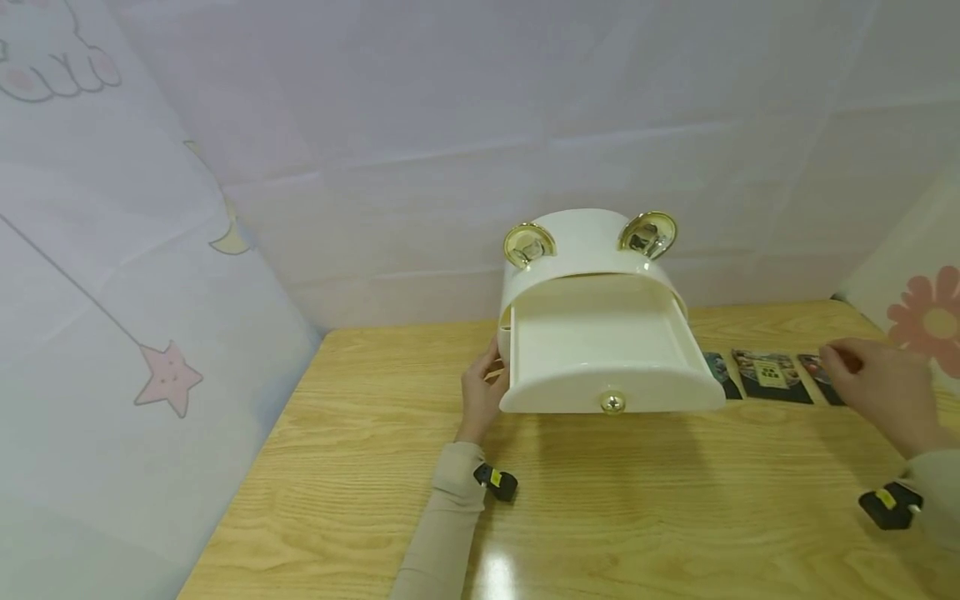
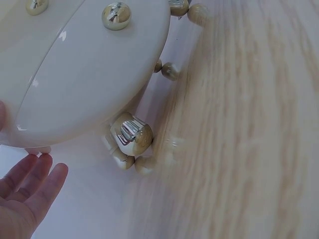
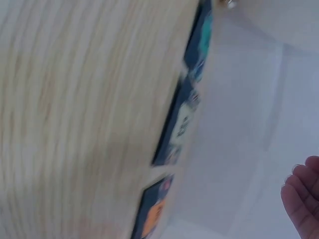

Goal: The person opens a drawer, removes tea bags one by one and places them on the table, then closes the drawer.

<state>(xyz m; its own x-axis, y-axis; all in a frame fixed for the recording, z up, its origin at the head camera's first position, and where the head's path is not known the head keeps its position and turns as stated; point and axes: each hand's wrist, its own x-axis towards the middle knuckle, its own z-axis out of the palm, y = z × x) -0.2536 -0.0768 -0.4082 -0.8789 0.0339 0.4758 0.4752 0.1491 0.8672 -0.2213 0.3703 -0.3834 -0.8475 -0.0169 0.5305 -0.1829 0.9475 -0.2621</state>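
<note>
A white rounded box (image 1: 592, 237) with gold ear shapes stands with its drawer (image 1: 607, 333) pulled out; nothing shows inside the drawer. At the box's left side is the left hand (image 1: 482, 390), partly hidden behind it. In the left wrist view, the left hand's (image 2: 27, 194) extended fingers meet the lower edge of the white box (image 2: 94, 64), beside its gold knobs. The right hand (image 1: 888, 387) is held over the right end of a row of dark packets (image 1: 771, 375). In the right wrist view, the right hand's fingers (image 3: 301, 199) lie together, holding nothing visible.
The packets (image 3: 174, 127) lie flat in a row on the wooden table (image 1: 360, 467), right of the box. Gold bead feet (image 2: 132, 137) show under the box. Pale cloth (image 1: 420, 167) with printed figures hangs behind and at both sides.
</note>
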